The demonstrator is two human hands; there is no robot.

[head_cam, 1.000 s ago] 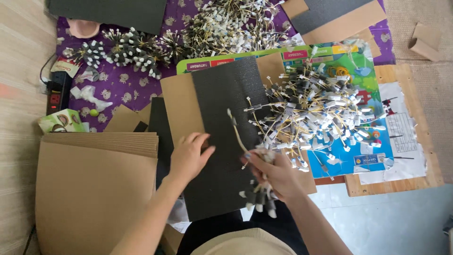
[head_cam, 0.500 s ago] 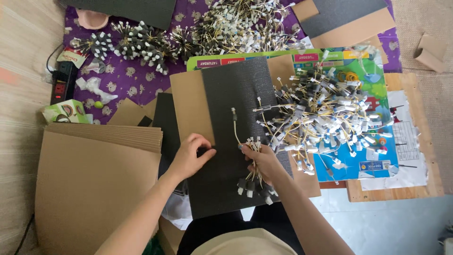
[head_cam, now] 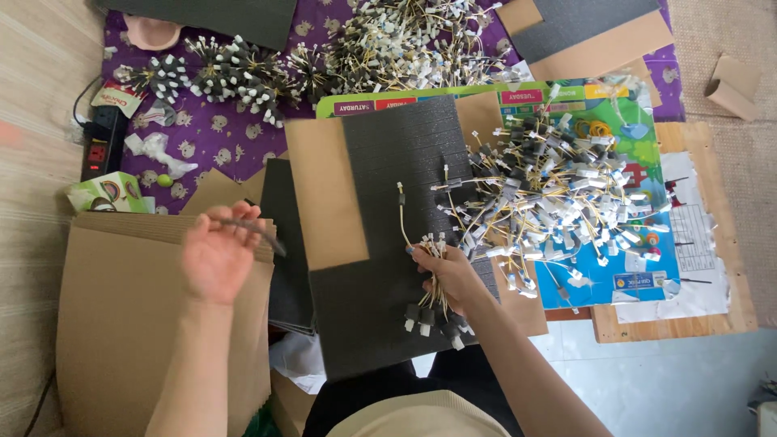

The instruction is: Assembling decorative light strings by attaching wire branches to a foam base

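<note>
Your right hand [head_cam: 453, 279] grips a bundle of wires [head_cam: 433, 279] over the dark foam sheet [head_cam: 388, 202], keeping their ends together, the loose wire pile [head_cam: 550, 194] at two o'clock. Your left hand [head_cam: 214, 255], at nine o'clock, pinches a thin foam strip [head_cam: 255, 231], palm up; half a second ago it was pressing the sheet.

the floor [head_cam: 32, 97] carries everything: pale striped matting at the left, grey tile at the lower right. a purple patterned cloth [head_cam: 235, 137] is spread across the top, with bundles of small wired parts [head_cam: 243, 73], a loose heap of the same parts [head_cam: 405, 40], crumpled plastic [head_cam: 154, 150] and a pink bowl [head_cam: 150, 32] on it. a black power strip [head_cam: 101, 146] and a small green box [head_cam: 105, 193] lie at the cloth's left edge. a big flat cardboard sheet [head_cam: 113, 324] lies at the lower left. a low wooden board [head_cam: 696, 324] at the right bears a colourful chart [head_cam: 631, 137] with another heap of parts [head_cam: 550, 194].
</note>
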